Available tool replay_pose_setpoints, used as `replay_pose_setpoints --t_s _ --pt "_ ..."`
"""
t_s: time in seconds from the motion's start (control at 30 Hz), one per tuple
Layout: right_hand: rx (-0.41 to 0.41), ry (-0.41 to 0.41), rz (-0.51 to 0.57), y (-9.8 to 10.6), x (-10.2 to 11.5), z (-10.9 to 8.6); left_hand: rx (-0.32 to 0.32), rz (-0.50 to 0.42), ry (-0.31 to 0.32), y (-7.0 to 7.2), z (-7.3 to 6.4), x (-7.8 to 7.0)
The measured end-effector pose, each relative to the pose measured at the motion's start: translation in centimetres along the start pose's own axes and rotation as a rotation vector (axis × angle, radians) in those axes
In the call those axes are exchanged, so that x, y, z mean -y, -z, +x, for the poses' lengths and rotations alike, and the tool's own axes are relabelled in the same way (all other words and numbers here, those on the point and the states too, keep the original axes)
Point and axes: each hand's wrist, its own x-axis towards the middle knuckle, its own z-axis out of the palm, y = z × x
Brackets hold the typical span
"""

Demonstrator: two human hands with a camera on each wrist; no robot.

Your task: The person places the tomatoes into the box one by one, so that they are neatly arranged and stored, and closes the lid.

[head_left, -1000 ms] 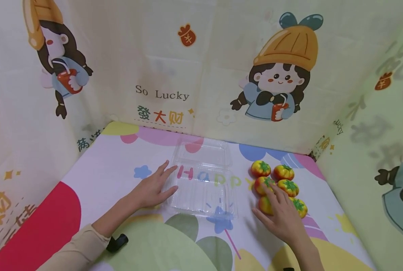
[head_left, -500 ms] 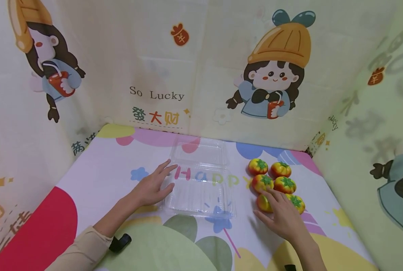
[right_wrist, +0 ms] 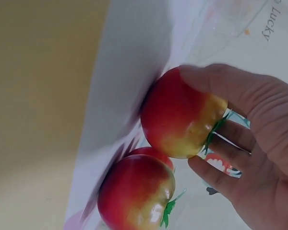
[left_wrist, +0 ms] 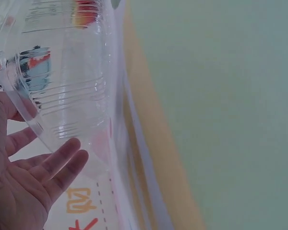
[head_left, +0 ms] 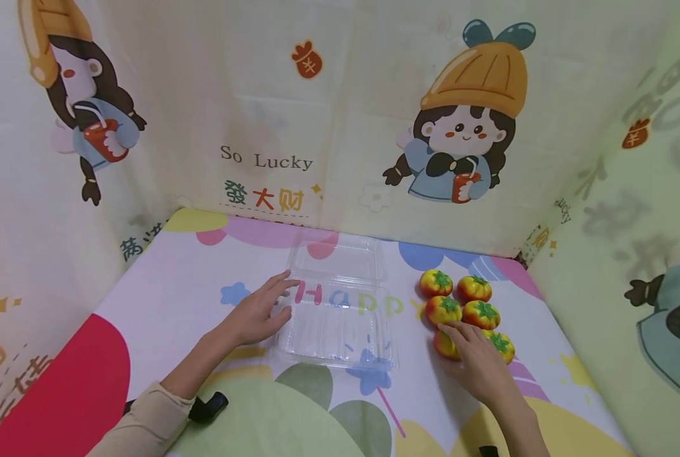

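Note:
My right hand (head_left: 479, 362) is at the front left toy tomato (head_left: 445, 345), red and yellow with a green leafy top. In the right wrist view, the thumb presses one side of that toy tomato (right_wrist: 175, 115) and the fingers bend around its leafy side. It still sits on the table. My left hand (head_left: 257, 315), fingers spread, is at the left edge of a clear plastic clamshell box (head_left: 334, 336). The left wrist view has the fingers against or just beside the box's wall (left_wrist: 72, 96); firm contact is hard to tell. The box's lid (head_left: 337, 259) lies folded back.
Several more toy tomatoes (head_left: 481, 314) stand in two columns beyond and right of the held one. A printed cloth (head_left: 174, 273) covers the table. Patterned curtains (head_left: 351, 127) enclose the back and sides. A black object (head_left: 209, 407) shows by the left sleeve.
My right hand has drawn back slightly from above the middle left toy tomato, and its thumb and fingers have closed on the front left one. The left hand stays by the box.

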Motion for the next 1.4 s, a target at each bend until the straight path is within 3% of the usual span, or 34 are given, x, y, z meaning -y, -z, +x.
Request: replay_pose_setpoints --t_s 0.93,1.4 --pt "-0.065 -0.036 -0.03 -0.4 0.0 0.2 0.002 -0.04 0.015 -0.1 -0.2 0.3" --pt "-0.031 -0.062 -0.064 0.0 0.8 0.6 0.021 -0.048 0.019 0.0 -0.3 0.2"
